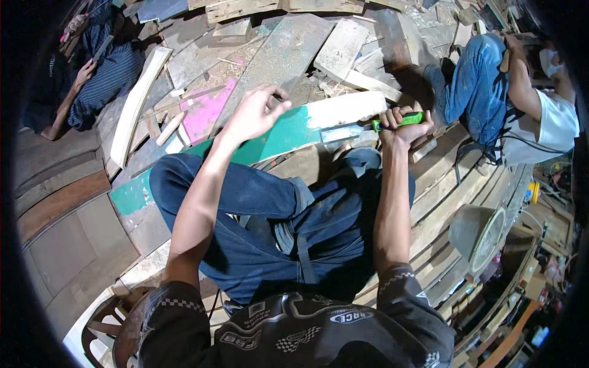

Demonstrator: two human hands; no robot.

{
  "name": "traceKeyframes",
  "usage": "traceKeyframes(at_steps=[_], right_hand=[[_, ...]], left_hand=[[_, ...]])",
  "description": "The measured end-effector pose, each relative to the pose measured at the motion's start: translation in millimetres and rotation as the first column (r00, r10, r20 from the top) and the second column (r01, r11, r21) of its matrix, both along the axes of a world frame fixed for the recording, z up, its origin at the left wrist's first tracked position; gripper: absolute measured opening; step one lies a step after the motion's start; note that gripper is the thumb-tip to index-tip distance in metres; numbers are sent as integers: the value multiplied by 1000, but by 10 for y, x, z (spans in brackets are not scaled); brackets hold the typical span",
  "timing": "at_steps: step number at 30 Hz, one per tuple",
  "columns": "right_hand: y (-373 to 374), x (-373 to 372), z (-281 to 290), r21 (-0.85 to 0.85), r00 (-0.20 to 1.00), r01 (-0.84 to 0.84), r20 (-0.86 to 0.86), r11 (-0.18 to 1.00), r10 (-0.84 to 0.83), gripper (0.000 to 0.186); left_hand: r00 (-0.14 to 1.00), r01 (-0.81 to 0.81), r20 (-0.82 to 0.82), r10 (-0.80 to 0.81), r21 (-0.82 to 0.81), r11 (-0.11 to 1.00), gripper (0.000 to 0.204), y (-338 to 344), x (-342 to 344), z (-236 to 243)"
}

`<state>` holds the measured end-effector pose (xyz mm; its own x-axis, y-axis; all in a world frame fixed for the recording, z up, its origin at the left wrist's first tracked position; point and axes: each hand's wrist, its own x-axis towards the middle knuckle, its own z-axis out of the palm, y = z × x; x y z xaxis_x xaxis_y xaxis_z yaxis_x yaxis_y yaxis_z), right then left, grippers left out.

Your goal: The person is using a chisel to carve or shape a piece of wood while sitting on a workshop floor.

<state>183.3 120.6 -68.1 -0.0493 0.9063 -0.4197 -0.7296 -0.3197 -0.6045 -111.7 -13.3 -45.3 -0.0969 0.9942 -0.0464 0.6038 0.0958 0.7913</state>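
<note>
The largest thing here is the slatted wooden platform [438, 184] under the seated person, strewn with offcuts and shavings. Across it, before the person, lies the long, flat wooden board [275, 142], painted green for much of its length and bare and pale toward its right end; it seems to run on beneath the left knee. Beyond it, near the left forearm, sits a smaller bright pink flat board [210, 111]. The left hand [254, 115] is over the board's far edge, its grip loosely curled with a gap at the thumb, pinching nothing visible. The right hand [405, 127] has its grip closed around the green-and-black handle of a flat-bladed hand tool [342, 133], whose pale blade points left at the board's near edge; whether it touches the wood cannot be told. The likeliest trouble is a slip: since the blade points toward the left hand's side, a hard push or a snag could drive it that way, or gouge the bare wood if tilted steeply. With no hand visibly pressing on it, the board might also shift.
</note>
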Motion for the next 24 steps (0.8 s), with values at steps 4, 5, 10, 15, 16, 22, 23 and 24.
traceKeyframes(at_steps=[4,5,10,15,16,22,23,24], right_hand=[[291,231,98,77,997,76,24,994,-78,62],[252,244,50,107,995,93,30,990,-96,63],[201,183,58,10,994,103,21,995,-103,65],[86,52,54,22,999,24,27,999,-25,60],[51,-1,63,-4,1000,-1,-18,1000,1,59],[201,166,100,21,997,75,13,997,-75,64],[134,97,58,-7,998,53,24,999,-53,64],[55,-11,34,-45,1000,21,15,999,-21,63]], left_hand=[[999,-10,37,9,26,1000,23,-4,25,61],[998,-18,62,16,41,999,22,-12,26,70],[998,-7,61,6,10,1000,23,3,-20,21],[997,-13,82,8,61,998,24,-4,12,6],[996,-14,87,9,48,999,25,-10,-5,-18],[998,-21,61,19,31,999,24,1,18,66],[998,-18,66,18,-1,1000,24,12,29,85],[995,-20,95,18,19,1000,24,-8,3,44]])
